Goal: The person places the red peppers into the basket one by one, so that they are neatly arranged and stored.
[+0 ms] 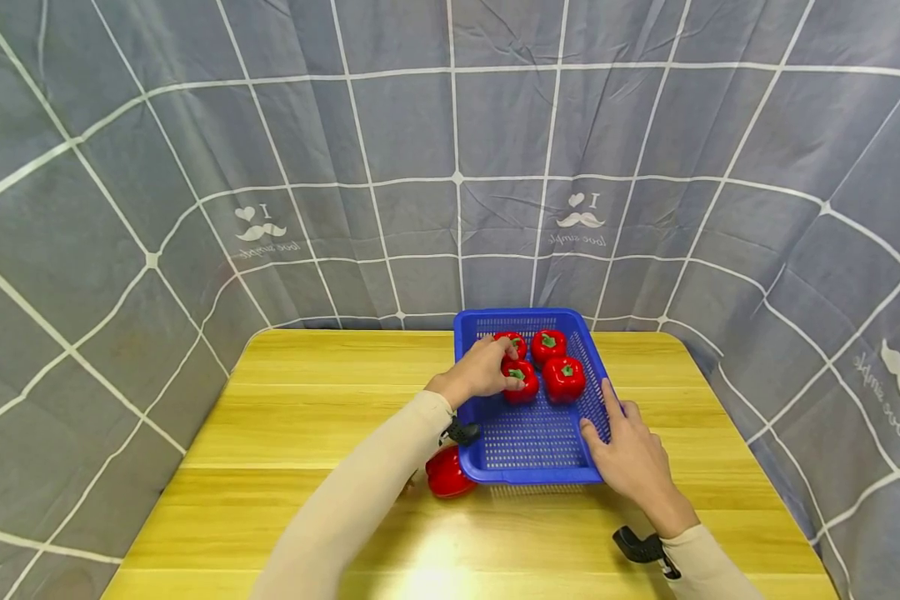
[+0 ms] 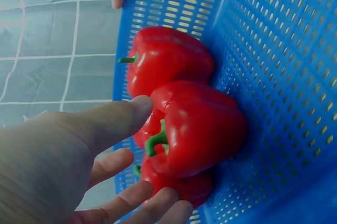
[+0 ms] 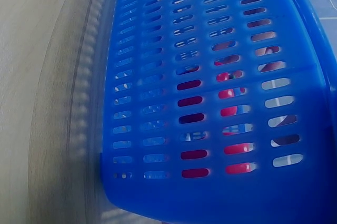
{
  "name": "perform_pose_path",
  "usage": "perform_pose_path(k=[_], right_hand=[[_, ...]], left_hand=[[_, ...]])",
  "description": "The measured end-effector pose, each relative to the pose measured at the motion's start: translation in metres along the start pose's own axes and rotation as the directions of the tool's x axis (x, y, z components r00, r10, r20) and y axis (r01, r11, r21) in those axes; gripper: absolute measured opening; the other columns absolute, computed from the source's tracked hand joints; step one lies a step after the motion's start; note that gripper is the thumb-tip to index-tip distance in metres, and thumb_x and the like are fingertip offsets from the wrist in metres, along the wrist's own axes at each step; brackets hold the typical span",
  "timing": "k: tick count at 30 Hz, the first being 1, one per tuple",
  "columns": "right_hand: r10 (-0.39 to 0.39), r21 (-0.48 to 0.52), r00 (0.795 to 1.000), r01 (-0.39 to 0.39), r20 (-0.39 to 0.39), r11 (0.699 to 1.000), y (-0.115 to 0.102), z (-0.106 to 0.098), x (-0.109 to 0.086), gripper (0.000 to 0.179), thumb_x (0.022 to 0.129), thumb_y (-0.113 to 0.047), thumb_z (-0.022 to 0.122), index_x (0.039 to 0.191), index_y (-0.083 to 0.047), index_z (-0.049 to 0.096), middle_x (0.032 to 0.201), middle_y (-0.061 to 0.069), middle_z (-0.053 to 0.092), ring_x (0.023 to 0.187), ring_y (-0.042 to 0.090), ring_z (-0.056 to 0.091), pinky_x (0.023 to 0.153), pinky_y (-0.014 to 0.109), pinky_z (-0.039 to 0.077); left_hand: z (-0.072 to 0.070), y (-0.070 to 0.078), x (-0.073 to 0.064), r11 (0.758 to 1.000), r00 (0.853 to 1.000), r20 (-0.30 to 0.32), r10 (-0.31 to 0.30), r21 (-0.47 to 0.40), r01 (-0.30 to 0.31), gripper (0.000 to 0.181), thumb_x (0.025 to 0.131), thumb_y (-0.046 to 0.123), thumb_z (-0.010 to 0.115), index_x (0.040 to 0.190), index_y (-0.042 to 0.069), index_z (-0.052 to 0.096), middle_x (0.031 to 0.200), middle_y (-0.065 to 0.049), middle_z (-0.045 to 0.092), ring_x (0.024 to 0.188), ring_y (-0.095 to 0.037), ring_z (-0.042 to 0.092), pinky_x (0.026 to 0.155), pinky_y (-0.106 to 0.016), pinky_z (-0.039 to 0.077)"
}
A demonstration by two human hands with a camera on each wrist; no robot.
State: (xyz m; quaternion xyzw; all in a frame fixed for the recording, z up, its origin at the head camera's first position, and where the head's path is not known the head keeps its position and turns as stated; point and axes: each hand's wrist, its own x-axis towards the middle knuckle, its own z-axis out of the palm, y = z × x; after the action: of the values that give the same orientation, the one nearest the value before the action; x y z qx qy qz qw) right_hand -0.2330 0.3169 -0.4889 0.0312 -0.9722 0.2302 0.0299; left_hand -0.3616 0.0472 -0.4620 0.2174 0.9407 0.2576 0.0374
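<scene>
A blue perforated plastic basket (image 1: 532,442) holds several red bell peppers with green stems, bunched toward its far end. Over the left pair is my left hand (image 1: 487,368), its fingers spread and loosely bent around the nearer left bell pepper (image 1: 525,390). In the left wrist view, the left thumb (image 2: 113,121) overlaps that pepper's edge; whether it touches cannot be told. My right hand (image 1: 633,457) grips the basket's right rim, thumb inside and fingers outside. Through the basket's slots (image 3: 189,101), the right wrist view shows patches of red; the right hand is out of sight there.
Another red bell pepper (image 1: 447,473) lies on the wooden table (image 1: 330,392) at the basket's near left corner, partly under the left forearm (image 1: 367,492). A grey curtain with white lines (image 1: 412,133) stands behind the table and along its sides.
</scene>
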Motion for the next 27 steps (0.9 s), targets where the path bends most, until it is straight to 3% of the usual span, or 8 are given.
perform_pose_path(k=[2, 4, 11, 14, 17, 21, 27], right_hand=[[-0.001, -0.002, 1.000, 0.001, 0.000, 1.000, -0.001, -0.001, 0.000, 0.087, 0.119, -0.042, 0.058, 0.186, -0.004, 0.018, 0.160, 0.043, 0.052, 0.122, 0.064, 0.073, 0.100, 0.081, 0.061], [-0.001, -0.004, 1.000, 0.001, -0.001, 1.000, -0.001, -0.001, 0.001, 0.087, 0.119, -0.042, 0.058, 0.186, -0.004, 0.018, 0.160, 0.043, 0.052, 0.123, 0.064, 0.072, 0.101, 0.081, 0.060], [-0.005, -0.006, 1.000, 0.005, -0.003, 1.000, -0.003, -0.002, 0.000, 0.087, 0.119, -0.042, 0.058, 0.185, -0.003, 0.018, 0.160, 0.043, 0.052, 0.125, 0.064, 0.072, 0.101, 0.081, 0.060], [-0.006, -0.006, 1.000, 0.006, -0.004, 1.000, -0.003, -0.002, 0.000, 0.086, 0.119, -0.042, 0.058, 0.185, -0.003, 0.018, 0.160, 0.043, 0.052, 0.125, 0.064, 0.072, 0.101, 0.081, 0.059], [-0.004, -0.008, 1.000, 0.004, 0.002, 1.000, -0.003, -0.001, 0.000, 0.087, 0.120, -0.043, 0.057, 0.186, -0.003, 0.018, 0.161, 0.043, 0.052, 0.126, 0.064, 0.072, 0.102, 0.081, 0.059], [0.002, -0.008, 1.000, -0.001, 0.008, 1.000, -0.002, -0.001, -0.001, 0.087, 0.120, -0.043, 0.058, 0.186, -0.004, 0.017, 0.161, 0.043, 0.051, 0.126, 0.064, 0.071, 0.101, 0.081, 0.061], [0.009, -0.012, 1.000, -0.008, 0.017, 1.000, -0.002, 0.000, -0.002, 0.087, 0.120, -0.043, 0.057, 0.186, -0.004, 0.016, 0.161, 0.044, 0.051, 0.125, 0.064, 0.071, 0.100, 0.079, 0.063]], left_hand=[[-0.017, 0.012, -0.013, 1.000, 1.000, 0.021, -0.012, -0.024, 0.013, 0.048, 0.101, 0.029, 0.092, 0.138, 0.004, 0.074, 0.137, -0.017, 0.077, 0.136, -0.034, 0.065, 0.120, -0.048, 0.060], [-0.023, 0.012, -0.019, 1.000, 1.000, 0.013, -0.001, -0.031, 0.002, 0.048, 0.102, 0.028, 0.091, 0.139, 0.003, 0.074, 0.140, -0.019, 0.077, 0.138, -0.035, 0.065, 0.122, -0.048, 0.060], [-0.036, 0.007, -0.034, 0.994, 0.998, 0.001, 0.069, -0.083, -0.069, 0.045, 0.105, 0.027, 0.088, 0.139, 0.001, 0.076, 0.139, -0.025, 0.074, 0.128, -0.036, 0.068, 0.111, -0.049, 0.063], [-0.041, 0.003, -0.042, 0.985, 0.993, 0.000, 0.114, -0.127, -0.113, 0.042, 0.106, 0.024, 0.087, 0.138, 0.000, 0.076, 0.139, -0.025, 0.076, 0.129, -0.041, 0.072, 0.127, -0.056, 0.056], [-0.043, -0.001, -0.049, 0.978, 0.990, 0.007, 0.139, -0.156, -0.136, 0.039, 0.106, 0.023, 0.086, 0.137, 0.001, 0.077, 0.140, -0.022, 0.077, 0.132, -0.040, 0.073, 0.129, -0.057, 0.055], [-0.045, -0.006, -0.059, 0.976, 0.989, 0.013, 0.148, -0.165, -0.144, 0.037, 0.108, 0.024, 0.085, 0.138, 0.002, 0.078, 0.143, -0.019, 0.075, 0.131, -0.036, 0.076, 0.114, -0.050, 0.065], [-0.046, -0.012, -0.073, 0.973, 0.987, 0.019, 0.158, -0.175, -0.153, 0.036, 0.109, 0.026, 0.084, 0.137, 0.004, 0.078, 0.140, -0.021, 0.075, 0.130, -0.036, 0.077, 0.113, -0.048, 0.067]])
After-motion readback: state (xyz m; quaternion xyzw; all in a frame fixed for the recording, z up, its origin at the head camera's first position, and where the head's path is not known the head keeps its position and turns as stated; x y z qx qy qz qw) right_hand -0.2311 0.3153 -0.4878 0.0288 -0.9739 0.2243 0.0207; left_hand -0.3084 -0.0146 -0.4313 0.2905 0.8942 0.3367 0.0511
